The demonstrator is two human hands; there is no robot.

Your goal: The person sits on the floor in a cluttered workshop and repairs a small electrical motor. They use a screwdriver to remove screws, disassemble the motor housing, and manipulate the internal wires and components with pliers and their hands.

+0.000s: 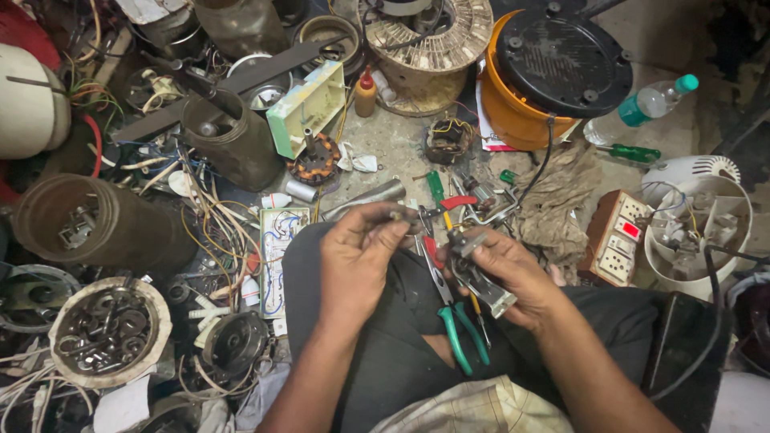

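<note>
Head view, left hand (357, 256) pinching a small metal piece (399, 214), right hand (505, 273) curled, gripping a metal part (475, 269), over lap.

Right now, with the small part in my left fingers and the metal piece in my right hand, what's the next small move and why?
Probably bring the left hand toward the metal assembly in the right hand: its fingertips pinch a small part beside it, not yet seated.

Clearance: tight all round the lap.
Bare floor patch (393, 144) ahead is the only open passage; brown cylinder (96, 224) and wire tangle (212, 212) block left, switch board (618, 238) and white housing (698, 224) block right.
</note>
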